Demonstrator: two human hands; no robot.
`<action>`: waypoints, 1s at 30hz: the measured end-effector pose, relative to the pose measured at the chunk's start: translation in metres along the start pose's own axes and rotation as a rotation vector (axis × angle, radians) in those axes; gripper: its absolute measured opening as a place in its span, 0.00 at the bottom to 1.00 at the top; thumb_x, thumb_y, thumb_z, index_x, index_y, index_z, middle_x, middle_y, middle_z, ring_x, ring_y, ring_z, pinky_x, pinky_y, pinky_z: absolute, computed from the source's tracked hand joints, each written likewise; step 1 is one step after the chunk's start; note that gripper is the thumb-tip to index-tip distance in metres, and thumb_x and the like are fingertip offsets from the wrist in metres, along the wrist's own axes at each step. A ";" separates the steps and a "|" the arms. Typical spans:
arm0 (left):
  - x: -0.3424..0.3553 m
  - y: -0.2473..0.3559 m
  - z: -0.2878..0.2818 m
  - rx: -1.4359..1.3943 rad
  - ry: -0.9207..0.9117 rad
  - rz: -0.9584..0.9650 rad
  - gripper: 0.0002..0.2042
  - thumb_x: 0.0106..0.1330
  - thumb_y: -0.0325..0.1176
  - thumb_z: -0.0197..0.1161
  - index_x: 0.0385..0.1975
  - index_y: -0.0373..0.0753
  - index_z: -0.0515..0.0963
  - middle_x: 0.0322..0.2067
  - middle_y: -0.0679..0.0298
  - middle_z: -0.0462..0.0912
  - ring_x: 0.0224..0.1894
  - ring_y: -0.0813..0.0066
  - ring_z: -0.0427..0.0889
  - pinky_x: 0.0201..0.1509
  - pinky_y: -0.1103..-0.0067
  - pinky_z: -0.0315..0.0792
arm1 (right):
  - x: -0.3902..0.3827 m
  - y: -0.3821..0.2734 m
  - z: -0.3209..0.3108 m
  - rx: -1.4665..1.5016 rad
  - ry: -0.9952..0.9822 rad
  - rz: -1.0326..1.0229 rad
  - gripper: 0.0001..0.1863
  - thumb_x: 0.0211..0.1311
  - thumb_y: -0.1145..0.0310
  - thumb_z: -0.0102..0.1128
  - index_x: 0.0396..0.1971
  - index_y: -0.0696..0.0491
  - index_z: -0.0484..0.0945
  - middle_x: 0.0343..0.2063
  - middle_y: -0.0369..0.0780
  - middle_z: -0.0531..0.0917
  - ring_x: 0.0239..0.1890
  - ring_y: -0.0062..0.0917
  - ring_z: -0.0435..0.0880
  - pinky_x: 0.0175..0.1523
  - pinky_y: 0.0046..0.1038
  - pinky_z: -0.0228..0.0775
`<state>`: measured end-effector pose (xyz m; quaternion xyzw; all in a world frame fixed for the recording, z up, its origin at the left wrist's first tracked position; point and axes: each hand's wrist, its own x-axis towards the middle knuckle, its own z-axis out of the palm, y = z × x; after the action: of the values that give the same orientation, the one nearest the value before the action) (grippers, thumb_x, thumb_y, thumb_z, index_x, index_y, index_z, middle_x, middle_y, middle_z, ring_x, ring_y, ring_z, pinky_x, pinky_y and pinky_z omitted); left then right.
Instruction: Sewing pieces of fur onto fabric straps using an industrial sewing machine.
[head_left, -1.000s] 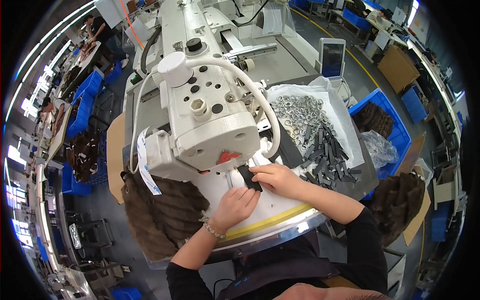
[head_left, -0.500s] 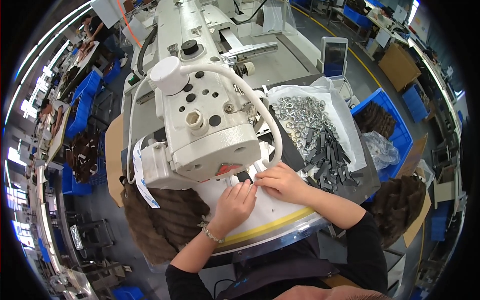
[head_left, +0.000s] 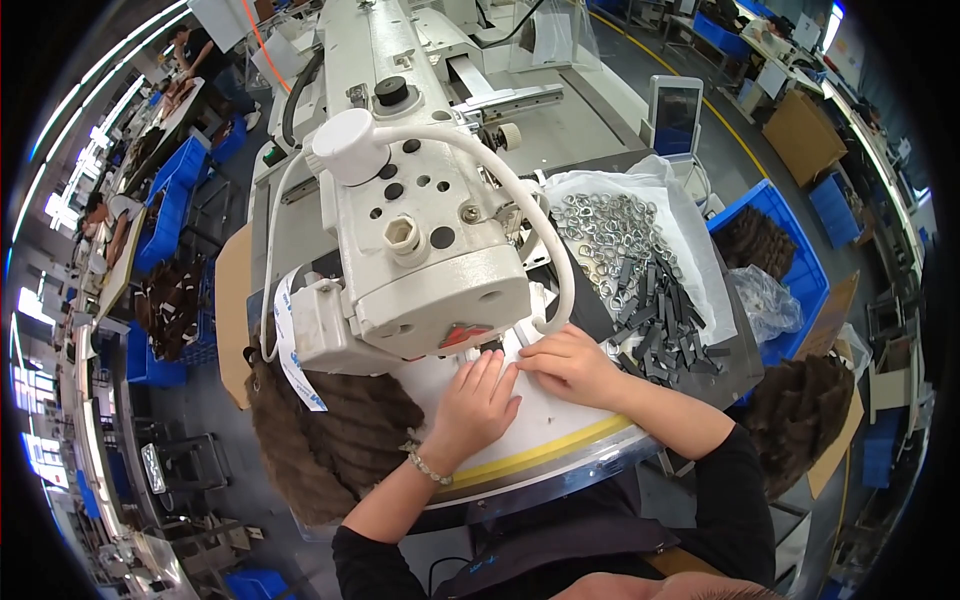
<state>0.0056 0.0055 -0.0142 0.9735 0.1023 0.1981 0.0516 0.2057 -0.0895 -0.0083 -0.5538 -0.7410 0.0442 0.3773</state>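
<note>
Both hands rest on the white work plate (head_left: pixel 545 418), right under the head of a large white sewing machine (head_left: pixel 435 290). My left hand (head_left: pixel 475 402), with a beaded bracelet at its wrist, lies with fingers stretched forward and thumb apart. Its fingertips press beside a small dark piece (head_left: pixel 492 345) at the needle area, mostly hidden. Close on the right, my right hand (head_left: pixel 575 368) has bent fingers, the thumb and index tips together at the same spot. Whatever they pinch is too small to make out.
Right of the machine, metal rings (head_left: pixel 610 235) and black strips (head_left: pixel 665 315) lie heaped on white sheeting. Brown fur pieces (head_left: pixel 325 435) sit at the left, another fur bundle (head_left: pixel 808 420) at the right. A blue bin (head_left: pixel 800 250) holds more fur. Other people work far left.
My left fingers have shifted slightly forward, covering more of the dark piece, and the thumb stands further out. My right hand stays nearly in place. The view has moved a little.
</note>
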 end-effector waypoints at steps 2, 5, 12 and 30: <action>-0.001 0.002 0.002 -0.078 -0.042 -0.023 0.24 0.58 0.39 0.65 0.52 0.33 0.74 0.53 0.47 0.75 0.57 0.53 0.75 0.61 0.64 0.67 | 0.000 0.000 -0.001 0.008 0.009 0.002 0.14 0.49 0.76 0.65 0.38 0.50 0.82 0.37 0.35 0.84 0.41 0.26 0.82 0.48 0.28 0.69; 0.003 0.002 0.001 -0.092 -0.045 -0.053 0.24 0.58 0.40 0.64 0.52 0.33 0.73 0.55 0.47 0.75 0.58 0.52 0.74 0.62 0.64 0.67 | 0.000 0.000 -0.001 0.018 0.025 -0.004 0.15 0.48 0.76 0.66 0.38 0.49 0.82 0.39 0.34 0.84 0.40 0.25 0.82 0.45 0.28 0.68; 0.000 0.001 -0.001 -0.079 -0.043 -0.076 0.26 0.58 0.41 0.64 0.53 0.32 0.73 0.56 0.44 0.73 0.60 0.52 0.71 0.65 0.64 0.63 | 0.004 -0.002 0.000 0.055 -0.006 -0.004 0.15 0.48 0.77 0.65 0.39 0.50 0.82 0.37 0.34 0.84 0.39 0.27 0.82 0.46 0.29 0.70; 0.001 0.000 0.003 -0.137 -0.070 -0.081 0.26 0.59 0.41 0.63 0.53 0.30 0.72 0.58 0.41 0.70 0.62 0.48 0.69 0.66 0.62 0.62 | 0.007 -0.003 -0.001 0.098 0.040 0.014 0.14 0.46 0.81 0.65 0.36 0.52 0.83 0.34 0.35 0.85 0.35 0.27 0.82 0.42 0.28 0.69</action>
<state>0.0074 0.0058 -0.0168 0.9691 0.1259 0.1681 0.1294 0.2034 -0.0846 -0.0030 -0.5406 -0.7264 0.0718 0.4182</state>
